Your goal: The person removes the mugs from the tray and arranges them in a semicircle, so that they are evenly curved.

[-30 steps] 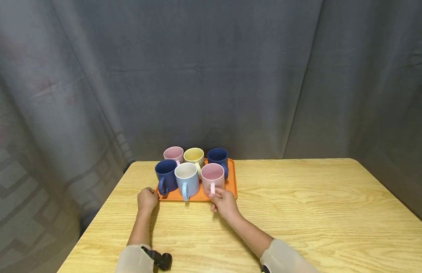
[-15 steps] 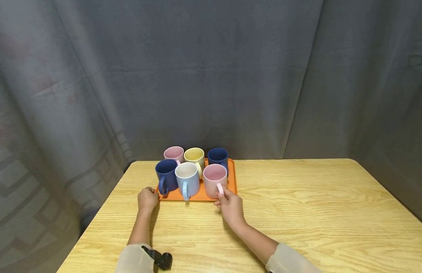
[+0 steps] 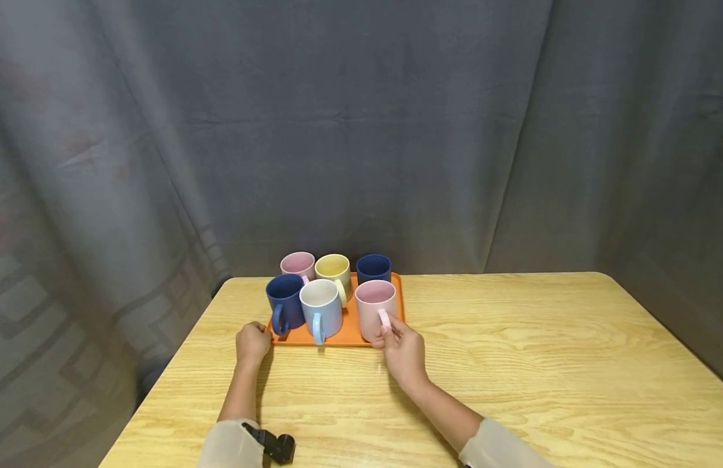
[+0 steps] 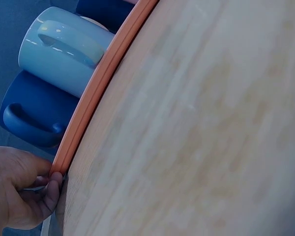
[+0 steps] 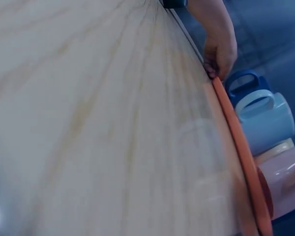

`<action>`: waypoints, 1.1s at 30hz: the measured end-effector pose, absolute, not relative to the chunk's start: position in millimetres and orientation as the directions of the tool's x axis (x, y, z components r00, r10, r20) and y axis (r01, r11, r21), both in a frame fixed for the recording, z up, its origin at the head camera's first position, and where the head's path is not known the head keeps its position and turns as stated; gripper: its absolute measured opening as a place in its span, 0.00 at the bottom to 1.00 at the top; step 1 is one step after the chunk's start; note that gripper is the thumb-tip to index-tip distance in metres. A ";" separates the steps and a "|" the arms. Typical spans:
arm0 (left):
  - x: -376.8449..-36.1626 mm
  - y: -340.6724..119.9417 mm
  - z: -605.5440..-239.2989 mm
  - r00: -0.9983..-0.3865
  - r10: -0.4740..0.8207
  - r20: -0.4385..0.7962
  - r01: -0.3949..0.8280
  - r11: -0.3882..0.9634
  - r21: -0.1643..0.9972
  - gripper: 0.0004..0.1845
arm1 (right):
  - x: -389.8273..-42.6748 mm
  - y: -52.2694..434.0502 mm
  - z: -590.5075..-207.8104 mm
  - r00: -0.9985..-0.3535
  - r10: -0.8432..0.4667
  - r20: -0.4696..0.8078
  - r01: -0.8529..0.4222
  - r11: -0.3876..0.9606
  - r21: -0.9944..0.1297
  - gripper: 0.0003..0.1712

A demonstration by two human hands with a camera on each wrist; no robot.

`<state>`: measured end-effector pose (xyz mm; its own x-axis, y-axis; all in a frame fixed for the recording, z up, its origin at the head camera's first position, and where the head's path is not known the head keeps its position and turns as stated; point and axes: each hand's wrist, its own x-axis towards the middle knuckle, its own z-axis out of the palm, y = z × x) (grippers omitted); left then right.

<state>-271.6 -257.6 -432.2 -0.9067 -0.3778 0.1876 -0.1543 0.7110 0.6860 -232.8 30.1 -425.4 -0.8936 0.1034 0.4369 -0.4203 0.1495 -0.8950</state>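
An orange tray (image 3: 352, 325) bears several mugs in two rows. My right hand (image 3: 405, 354) pinches the handle of the front pink mug (image 3: 375, 312), at the tray's front right. Only a sliver of that hand shows in the right wrist view, beside the pink mug (image 5: 282, 182). My left hand (image 3: 253, 342) grips the tray's front left corner, its thumb and fingers at the rim (image 4: 83, 115). Left of the pink mug stand a light blue mug (image 3: 326, 315) and a dark blue mug (image 3: 288, 302). Whether the pink mug touches the tray is unclear.
Behind stand another pink mug (image 3: 297, 263), a yellow mug (image 3: 333, 268) and a dark blue mug (image 3: 373, 266), partly hidden by the front pink one. The wooden table (image 3: 542, 351) reaches back to a grey curtain (image 3: 361, 130).
The front pink mug has moved a little to the right with my right hand, widening its gap to the light blue mug. My left hand and the tray have stayed in place.
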 end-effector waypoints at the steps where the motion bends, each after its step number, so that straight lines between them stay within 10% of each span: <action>1: -271.6 -257.8 -432.2 -0.905 -0.381 0.188 -0.157 0.711 0.685 0.07 | -232.0 31.3 -423.3 -0.889 0.105 0.445 -0.427 0.157 -0.890 0.17; 33: -268.4 -258.8 -430.2 -0.917 -0.346 0.200 -0.134 0.737 0.663 0.07 | -265.5 111.4 -416.7 -0.742 0.342 0.576 -0.412 0.444 -0.795 0.13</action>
<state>-268.4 -258.8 -430.2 -0.9165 -0.3464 0.2000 -0.1339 0.7369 0.6626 -265.5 111.4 -416.7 -0.7425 0.3421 0.5759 -0.4124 0.4440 -0.7955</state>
